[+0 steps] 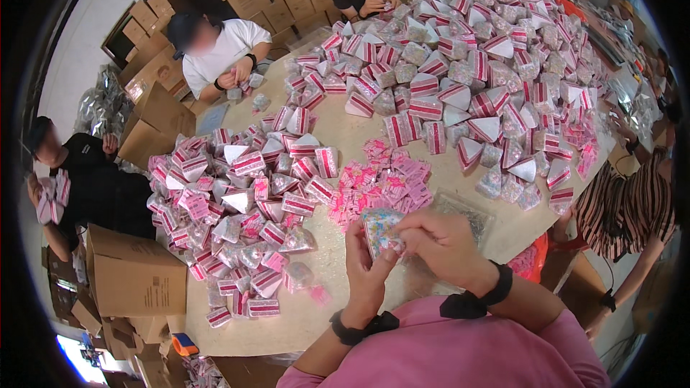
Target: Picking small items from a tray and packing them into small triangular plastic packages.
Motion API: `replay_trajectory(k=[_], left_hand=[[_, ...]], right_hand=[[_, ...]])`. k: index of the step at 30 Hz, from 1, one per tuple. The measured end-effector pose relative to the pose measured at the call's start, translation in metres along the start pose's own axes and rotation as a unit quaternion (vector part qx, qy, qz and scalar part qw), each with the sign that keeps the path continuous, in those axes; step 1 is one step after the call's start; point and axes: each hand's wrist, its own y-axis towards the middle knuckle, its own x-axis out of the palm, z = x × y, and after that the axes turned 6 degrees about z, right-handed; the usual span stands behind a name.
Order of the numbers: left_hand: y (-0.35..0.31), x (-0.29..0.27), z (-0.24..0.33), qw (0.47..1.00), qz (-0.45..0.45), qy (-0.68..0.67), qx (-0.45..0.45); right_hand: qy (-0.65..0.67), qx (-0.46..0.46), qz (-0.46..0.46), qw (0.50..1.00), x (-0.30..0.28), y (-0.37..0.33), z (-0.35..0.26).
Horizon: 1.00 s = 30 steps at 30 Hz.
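Note:
My left hand (365,273) grips a small bag (378,228) with a pale, multicoloured speckled face, its fingers and thumb closed on the bag's left and lower sides. The fingers of my right hand (442,241) are pinched at the bag's lower right edge, on a small pale bit I cannot make out. Just beyond the bag lies a loose heap of small pink printed cards (384,179). A clear plastic tray or bag (466,212) with small bits in it rests behind my right hand and is partly hidden by it.
Wedge-shaped packets with pink and white bands form a big pile (467,65) at the back right and another pile (244,201) on the left of the table (345,122). Cardboard boxes (133,273) stand along the left edge. Several people work around the table.

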Motion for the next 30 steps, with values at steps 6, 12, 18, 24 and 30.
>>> replay_trajectory(k=[6, 12, 18, 24, 30], left_hand=[[0.001, 0.003, 0.001, 0.997, 0.053, 0.041, 0.043], [-0.001, 0.002, 0.000, 0.988, 0.053, 0.105, 0.103], [-0.001, -0.005, -0.005, 0.955, 0.078, 0.225, 0.174], [-0.004, -0.005, -0.006, 0.953, 0.071, 0.237, 0.176], [-0.004, 0.001, -0.006, 0.987, 0.036, 0.117, 0.104]], right_hand=[[-0.207, -0.153, -0.013, 0.966, 0.001, -0.005, 0.004], [-0.285, -0.188, -0.001, 0.940, -0.001, -0.008, 0.010], [-0.293, -0.183, -0.008, 0.938, -0.001, -0.009, 0.014], [-0.427, -0.240, -0.063, 0.869, -0.004, -0.011, 0.018], [-0.375, -0.285, -0.016, 0.882, -0.010, -0.008, 0.029]])
